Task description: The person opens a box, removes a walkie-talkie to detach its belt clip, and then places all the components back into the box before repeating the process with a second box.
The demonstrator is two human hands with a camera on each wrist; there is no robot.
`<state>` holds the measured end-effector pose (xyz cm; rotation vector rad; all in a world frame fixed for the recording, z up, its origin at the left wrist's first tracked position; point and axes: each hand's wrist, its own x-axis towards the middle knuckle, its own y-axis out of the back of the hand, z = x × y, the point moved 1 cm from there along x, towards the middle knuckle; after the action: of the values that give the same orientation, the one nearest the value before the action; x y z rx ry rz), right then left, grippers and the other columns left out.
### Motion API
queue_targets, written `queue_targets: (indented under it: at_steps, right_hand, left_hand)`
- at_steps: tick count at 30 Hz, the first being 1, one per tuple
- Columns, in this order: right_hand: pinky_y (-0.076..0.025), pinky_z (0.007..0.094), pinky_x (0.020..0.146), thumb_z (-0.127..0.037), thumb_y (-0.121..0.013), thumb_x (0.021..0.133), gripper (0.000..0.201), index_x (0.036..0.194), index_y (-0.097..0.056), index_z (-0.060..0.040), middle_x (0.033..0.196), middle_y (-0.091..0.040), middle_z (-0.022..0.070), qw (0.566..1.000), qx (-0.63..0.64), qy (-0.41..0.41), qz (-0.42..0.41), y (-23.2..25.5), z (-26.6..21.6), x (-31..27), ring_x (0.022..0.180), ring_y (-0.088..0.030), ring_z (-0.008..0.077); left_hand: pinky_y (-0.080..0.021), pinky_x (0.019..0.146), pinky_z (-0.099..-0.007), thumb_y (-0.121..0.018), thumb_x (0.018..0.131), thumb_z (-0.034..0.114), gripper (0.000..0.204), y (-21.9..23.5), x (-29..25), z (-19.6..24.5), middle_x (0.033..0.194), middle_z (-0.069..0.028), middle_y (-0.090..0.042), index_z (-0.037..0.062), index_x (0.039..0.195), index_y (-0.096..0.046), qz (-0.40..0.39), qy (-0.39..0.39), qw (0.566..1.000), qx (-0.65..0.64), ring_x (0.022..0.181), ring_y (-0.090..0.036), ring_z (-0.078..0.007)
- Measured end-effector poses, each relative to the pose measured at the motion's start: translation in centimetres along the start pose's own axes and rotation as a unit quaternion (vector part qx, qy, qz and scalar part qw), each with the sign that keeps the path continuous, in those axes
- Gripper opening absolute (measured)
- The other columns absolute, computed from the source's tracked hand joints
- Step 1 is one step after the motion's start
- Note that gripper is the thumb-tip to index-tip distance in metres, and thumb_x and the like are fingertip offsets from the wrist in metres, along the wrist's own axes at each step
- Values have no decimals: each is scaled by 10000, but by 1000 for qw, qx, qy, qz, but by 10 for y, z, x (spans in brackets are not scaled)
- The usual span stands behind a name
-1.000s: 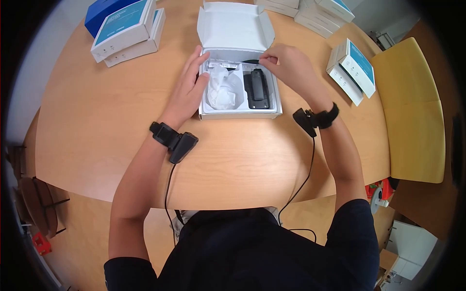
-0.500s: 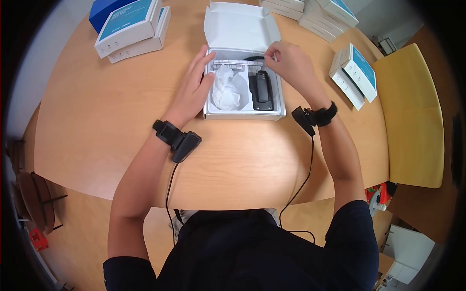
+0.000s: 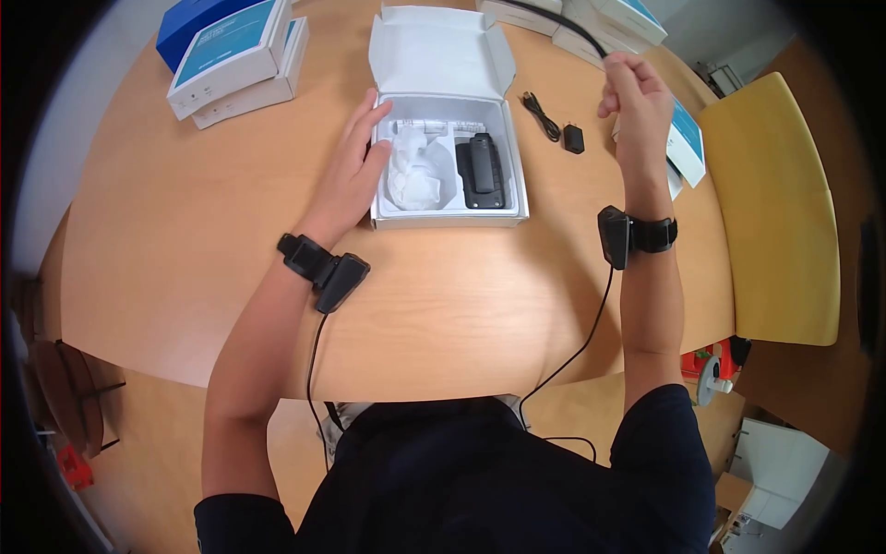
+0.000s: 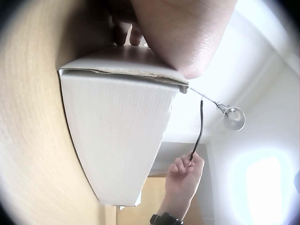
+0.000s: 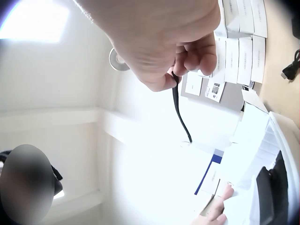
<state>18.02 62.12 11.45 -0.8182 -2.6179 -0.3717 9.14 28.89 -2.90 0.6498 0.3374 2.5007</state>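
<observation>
An open white box [image 3: 449,221] sits on the table, lid tipped back. My left hand [image 3: 348,175] lies along its left wall with fingers extended, fingertips by the rear left corner. Crumpled white wrapping [image 3: 415,175] fills the left compartment; a black device [image 3: 482,173] with a clip lies in the right one. Beyond the box's right side, raised, my right hand [image 3: 639,106] pinches a slim, bendy black strip [image 3: 565,20] between thumb and fingers. In the right wrist view the strip [image 5: 177,105] hangs out of the fingers and narrows toward its end.
A coiled black cable [image 3: 540,117] and a small black adapter [image 3: 573,139] lie right of the box. Stacked boxes [image 3: 231,55] stand at the back left, more boxes [image 3: 609,23] at the back right. Another box [image 3: 685,143] is partly behind the right hand. A yellow chair [image 3: 775,212] borders the right edge.
My right hand has pulled the black strip out of the box and lifted it up and to the right. The cable and adapter now show beside the box. My left hand stays at the box.
</observation>
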Motion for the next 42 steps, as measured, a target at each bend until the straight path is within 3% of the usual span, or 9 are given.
queue_targets:
  at_steps: [8, 11, 16, 19, 22, 25, 30, 39, 42]
  right_hand:
    - [-453, 241, 524, -266, -764, 957, 286, 1040, -738, 6, 758, -630, -10, 989, -101, -105, 39, 46, 74, 1, 615, -552, 51]
    - [-449, 229, 510, -274, -759, 943, 269, 1009, -757, -13, 760, -664, -9, 963, -229, -133, -43, 51, 97, -10, 642, -581, 51]
    - [-542, 356, 677, -312, -772, 930, 302, 1073, -779, -45, 750, -724, 82, 884, -456, -64, -78, 43, 85, -23, 703, -704, 232]
    - [-561, 378, 705, -306, -779, 946, 325, 1124, -766, -34, 821, -739, 101, 902, -421, -9, -94, 18, 45, -36, 765, -722, 229]
    - [-575, 405, 808, -295, -783, 961, 343, 1176, -753, -31, 972, -752, 126, 935, -269, 108, -205, -10, 28, -52, 898, -725, 257]
    - [-559, 416, 922, -285, -785, 967, 346, 1190, -745, -24, 1092, -737, 134, 888, -311, 197, -274, -39, 10, -70, 1036, -696, 295]
    - [-540, 433, 940, -236, -739, 1000, 256, 1107, -741, -3, 1100, -728, 157, 875, -322, 182, -313, -59, 23, -72, 1084, -672, 344]
    - [-537, 408, 958, -180, -795, 954, 236, 1118, -728, -24, 1143, -741, 144, 913, -228, 76, -330, -56, 24, -70, 1112, -680, 317]
    - [-533, 396, 944, -142, -797, 956, 193, 1089, -707, -37, 1128, -734, 102, 933, -121, 135, -310, -54, 31, -69, 1071, -682, 277]
  left_hand:
    - [-260, 1308, -417, -476, 1106, 154, 512, 0, 0, 0, 1777, -209, -246, 4, 1595, -457, 3, -4, 1000, -2, 1641, -256, -349]
    - [-261, 1307, -415, -478, 1105, 151, 509, 0, 1, 0, 1776, -209, -250, 2, 1592, -463, 5, -8, 1000, -1, 1640, -258, -348]
    - [-223, 1319, -430, -487, 1115, 153, 512, 0, 0, -3, 1786, -171, -251, 51, 1616, -467, 3, -4, 1000, -8, 1654, -224, -321]
    - [-217, 1322, -430, -486, 1112, 146, 514, -1, 0, -3, 1786, -168, -250, 52, 1618, -465, 4, -1, 1000, -14, 1655, -223, -318]
    - [-225, 1320, -428, -484, 1110, 148, 513, 0, -1, -1, 1781, -184, -252, 38, 1610, -463, 3, 2, 1000, -9, 1650, -232, -328]
    - [-250, 1313, -424, -482, 1106, 156, 508, 1, 0, -1, 1769, -221, -255, 6, 1591, -462, 3, -11, 1000, 6, 1639, -252, -355]
    - [-194, 1332, -428, -475, 1094, 112, 535, 1, 1, 0, 1791, -177, -229, 35, 1623, -447, -4, 5, 1000, -12, 1663, -196, -312]
    - [-173, 1337, -417, -462, 1079, 81, 551, 1, 3, 3, 1790, -195, -224, 8, 1625, -428, -13, 0, 1000, -13, 1667, -182, -317]
    - [-167, 1337, -413, -462, 1073, 74, 560, 0, 3, 2, 1790, -198, -223, 5, 1627, -424, -13, -1, 1000, -13, 1669, -179, -316]
